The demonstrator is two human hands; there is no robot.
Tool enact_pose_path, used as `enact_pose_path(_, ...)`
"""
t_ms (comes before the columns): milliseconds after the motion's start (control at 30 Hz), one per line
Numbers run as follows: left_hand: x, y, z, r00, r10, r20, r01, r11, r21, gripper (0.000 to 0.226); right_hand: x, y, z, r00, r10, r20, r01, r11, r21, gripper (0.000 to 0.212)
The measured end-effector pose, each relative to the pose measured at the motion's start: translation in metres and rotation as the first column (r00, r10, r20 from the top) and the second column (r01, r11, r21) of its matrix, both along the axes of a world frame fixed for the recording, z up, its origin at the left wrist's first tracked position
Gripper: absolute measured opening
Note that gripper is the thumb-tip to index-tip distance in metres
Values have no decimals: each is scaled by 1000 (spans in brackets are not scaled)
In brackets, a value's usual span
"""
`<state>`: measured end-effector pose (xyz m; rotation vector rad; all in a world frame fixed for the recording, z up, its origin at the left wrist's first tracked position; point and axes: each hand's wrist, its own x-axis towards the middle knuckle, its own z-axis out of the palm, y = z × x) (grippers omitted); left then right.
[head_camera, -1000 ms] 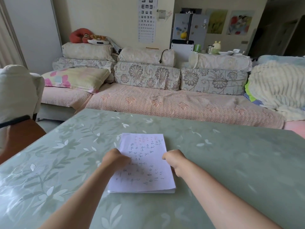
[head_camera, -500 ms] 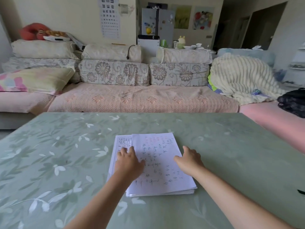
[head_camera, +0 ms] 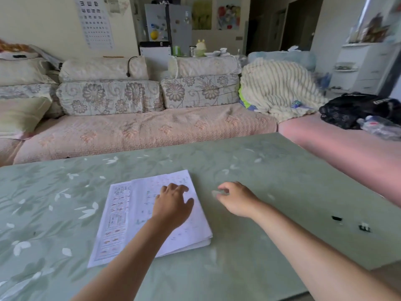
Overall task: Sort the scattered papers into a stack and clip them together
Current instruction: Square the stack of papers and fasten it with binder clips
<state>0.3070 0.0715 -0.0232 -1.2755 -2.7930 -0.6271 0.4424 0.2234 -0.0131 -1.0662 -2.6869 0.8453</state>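
Paper stack (head_camera: 141, 205): mid-table (head_camera: 282, 181), with the bottom sheet sticking out on the left (printed boxes).
Left hand (head_camera: 173, 207): flat on the top sheet, fingers spread.
Right hand (head_camera: 236, 200): just right of the stack, fingers loosely curled, empty.
Two black clips (head_camera: 336, 218): near the table's right edge.

The stack of white printed paper sheets (head_camera: 121, 224) lies on the green leaf-patterned glass table (head_camera: 271, 170), left of its middle, with a lower sheet jutting out at the left. The left hand (head_camera: 173, 205) rests on the stack. The right hand (head_camera: 236, 200) is just right of it, apart from the paper. Two small black binder clips (head_camera: 336, 218) lie well to the right, near the table's edge. The floral fabric sofa (head_camera: 141, 131) stands behind the table.
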Motion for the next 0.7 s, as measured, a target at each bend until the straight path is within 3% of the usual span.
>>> enact_pose_path(167, 72, 86, 3, 964, -253, 82, 246, 965, 95, 36, 98, 63, 0, 990, -138, -7, 138, 983, 124, 35)
enact_pose_path(333, 155, 158, -2, 885, -443, 144, 433, 897, 92, 33, 190, 108, -3, 939, -327, 106, 287, 916, 281, 37)
enact_pose_path(567, 232, 221, -21, 782, -604, 156, 610, 793, 14, 45, 247, 139, -12, 839, -466, 281, 432, 884, 179, 45)
enact_pose_path(700, 249, 234, -32, 733, -679, 41, 679, 727, -100, 49, 251, 147, -24, 877, -443, 185, 433, 896, 95, 34)
